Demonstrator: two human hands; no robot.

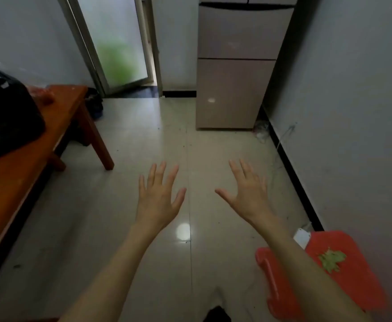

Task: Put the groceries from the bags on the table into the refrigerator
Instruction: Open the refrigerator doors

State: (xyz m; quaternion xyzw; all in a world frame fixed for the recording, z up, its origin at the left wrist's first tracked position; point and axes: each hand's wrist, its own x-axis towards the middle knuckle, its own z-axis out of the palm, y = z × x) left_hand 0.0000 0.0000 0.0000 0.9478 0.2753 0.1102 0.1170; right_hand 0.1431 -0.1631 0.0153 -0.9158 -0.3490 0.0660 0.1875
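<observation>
A: What are the hands doing?

B: Both are held out over the tiled floor [125, 205], backs up. The left hand [159, 196] has its fingers straight and spread and holds nothing; the right hand [246, 194] is the same.

A: Where is the fridge?

B: The fridge [236, 73] stands ahead by the right wall, doors closed, well apart from the hands.

A: And the bags?

B: On the wooden table [28, 173] at the left lies a black bag [7, 117]. Behind it, at the table's far end, something red and plastic [43, 95] shows; blurred, perhaps a bag.

A: Anything else?

B: A red stool [343, 270] at lower right, partly under the right forearm, and a frosted door [118, 43] left of the fridge.
</observation>
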